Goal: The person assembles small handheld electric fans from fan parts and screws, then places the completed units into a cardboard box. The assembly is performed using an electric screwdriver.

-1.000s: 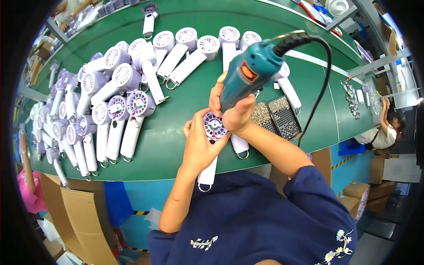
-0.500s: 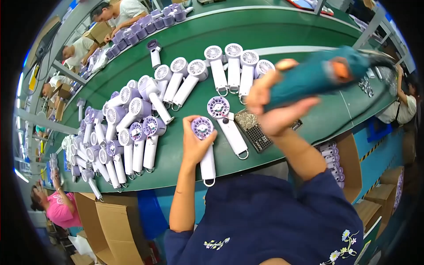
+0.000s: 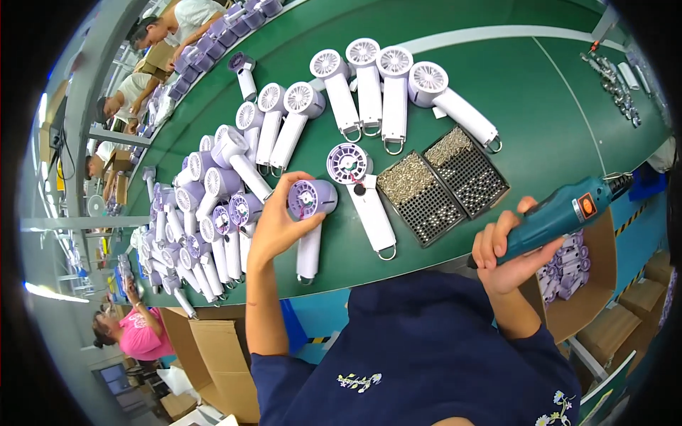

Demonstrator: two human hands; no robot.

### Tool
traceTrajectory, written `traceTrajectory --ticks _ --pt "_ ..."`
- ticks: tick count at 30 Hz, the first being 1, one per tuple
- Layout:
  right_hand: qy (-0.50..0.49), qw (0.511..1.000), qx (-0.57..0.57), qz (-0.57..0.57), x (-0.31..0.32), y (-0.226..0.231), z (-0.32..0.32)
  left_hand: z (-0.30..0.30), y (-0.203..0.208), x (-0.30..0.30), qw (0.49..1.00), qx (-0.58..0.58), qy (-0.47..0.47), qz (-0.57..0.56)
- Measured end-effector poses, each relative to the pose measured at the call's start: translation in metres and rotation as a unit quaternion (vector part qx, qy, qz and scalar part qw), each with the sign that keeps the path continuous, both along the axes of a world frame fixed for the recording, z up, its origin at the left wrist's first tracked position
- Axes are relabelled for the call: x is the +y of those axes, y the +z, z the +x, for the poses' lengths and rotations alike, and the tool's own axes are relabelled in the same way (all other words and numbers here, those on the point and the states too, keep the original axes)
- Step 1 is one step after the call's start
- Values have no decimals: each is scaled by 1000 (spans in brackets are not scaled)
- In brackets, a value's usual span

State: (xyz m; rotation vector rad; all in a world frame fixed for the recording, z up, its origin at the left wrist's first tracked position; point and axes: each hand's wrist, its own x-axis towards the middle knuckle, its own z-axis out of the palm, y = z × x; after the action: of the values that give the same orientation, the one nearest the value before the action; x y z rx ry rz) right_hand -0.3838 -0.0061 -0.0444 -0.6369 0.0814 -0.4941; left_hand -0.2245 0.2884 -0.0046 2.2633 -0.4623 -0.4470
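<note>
The left hand point(image 3: 273, 227) is closed around the round purple head of a handheld fan point(image 3: 310, 216), whose smooth white handle lies on the green table point(image 3: 540, 106). The right hand point(image 3: 508, 252) grips a teal electric screwdriver point(image 3: 568, 213) off the table edge, near two black grid trays point(image 3: 444, 183) of metal screws.

Two screw trays point(image 3: 442, 186) lie on the tabletop point(image 3: 547, 106). One teal power screwdriver point(image 3: 561, 216). Four white handheld fans point(image 3: 383, 89) form the upper row; one open fan point(image 3: 362, 192) lies alone. Three cardboard boxes point(image 3: 213, 355) stand below.
</note>
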Motion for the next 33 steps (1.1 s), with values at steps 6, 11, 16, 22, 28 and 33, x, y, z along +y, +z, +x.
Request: traceTrajectory --ticks 6,11,16,22,28,33 --pt "56 997 46 26 12 -16 -6 -19 33 7 1000 -2 -4 -6" --pt "112 992 55 6 33 -19 3 -36 67 13 988 -124 -94 1" --pt "182 980 74 -12 52 -15 7 -52 69 15 975 -168 -130 -64" --pt "227 965 130 -27 50 -12 0 -64 52 13 954 -131 -85 -256" --pt "293 955 -8 -56 66 7 16 -84 31 -9 922 -60 -71 -376" --pt "354 930 54 -81 75 24 19 -106 3 -28 862 18 -91 -499"
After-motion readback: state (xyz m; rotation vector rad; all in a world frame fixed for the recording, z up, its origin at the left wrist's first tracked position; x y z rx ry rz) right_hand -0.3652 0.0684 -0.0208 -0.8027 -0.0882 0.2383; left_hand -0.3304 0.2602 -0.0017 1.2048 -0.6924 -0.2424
